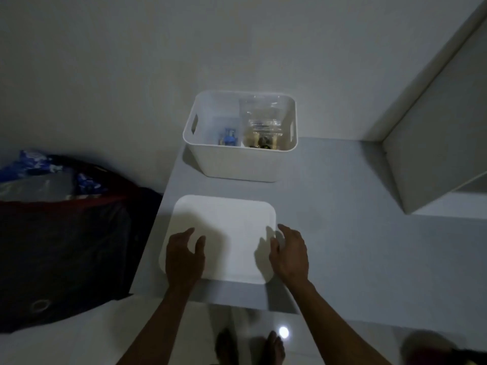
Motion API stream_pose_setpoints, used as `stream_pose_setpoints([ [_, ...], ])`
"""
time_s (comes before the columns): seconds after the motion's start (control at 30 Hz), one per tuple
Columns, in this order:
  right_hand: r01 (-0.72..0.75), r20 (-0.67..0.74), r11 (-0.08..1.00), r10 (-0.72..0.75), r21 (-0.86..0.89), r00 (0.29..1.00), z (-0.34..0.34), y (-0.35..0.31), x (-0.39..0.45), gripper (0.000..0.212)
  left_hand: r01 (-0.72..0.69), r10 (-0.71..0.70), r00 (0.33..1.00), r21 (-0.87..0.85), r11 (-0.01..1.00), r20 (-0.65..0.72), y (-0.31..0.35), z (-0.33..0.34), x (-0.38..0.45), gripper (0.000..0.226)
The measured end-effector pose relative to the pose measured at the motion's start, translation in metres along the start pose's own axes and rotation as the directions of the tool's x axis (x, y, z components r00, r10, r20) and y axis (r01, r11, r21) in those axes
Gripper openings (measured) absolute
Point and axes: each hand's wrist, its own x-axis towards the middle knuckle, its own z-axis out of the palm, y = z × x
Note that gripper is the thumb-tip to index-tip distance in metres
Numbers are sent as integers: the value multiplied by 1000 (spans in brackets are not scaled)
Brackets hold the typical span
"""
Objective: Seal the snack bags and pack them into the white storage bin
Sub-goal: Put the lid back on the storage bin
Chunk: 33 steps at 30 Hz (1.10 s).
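Both hands reached for the bin's lid at the worktop's near edge.

The left hand (184, 255) and right hand (290, 255) hovered with fingers spread and slightly curled over the flat white lid (226, 233), one at each side, gripping nothing, probably to lift it evenly. The white storage bin (238, 160) stood open at the worktop's (342, 233) far edge against the wall, snack bags (259, 122) already upright inside, so capping seemed next.

Your left hand (184, 255) and right hand (290, 255) are bare, with no rings, watch or gloves. Your forearms are bare too, no sleeves reaching them. Your feet (250, 347) below wear no shoes.
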Motion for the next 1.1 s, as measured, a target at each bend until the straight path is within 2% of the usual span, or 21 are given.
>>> stream_pose_setpoints([
  [0.17,-88,12,996,88,-19,996,38,19,-10,54,78,-95,993,195,978,76,-48,-1,19,58],
  [0.27,-123,-62,992,123,-3,990,56,22,-10,59,138,-171,979,248,959,114,-67,3,35,68],
  [0.37,-125,-127,992,125,6,984,69,19,-12,58,137,-176,977,272,953,124,-77,9,45,70],
  [0.57,-160,-176,978,183,136,967,88,12,-13,59,63,-92,991,258,964,100,-81,16,45,65],
  [0.73,-172,-189,959,216,224,958,90,12,-12,55,101,-112,992,162,982,60,-78,20,48,59],
  [0.9,-182,-174,938,241,296,955,84,15,-22,61,108,-113,993,109,988,39,-79,11,42,54],
  [1.1,-180,-143,938,230,297,963,48,-7,-46,77,99,-118,986,153,983,118,-54,-23,26,83],
])
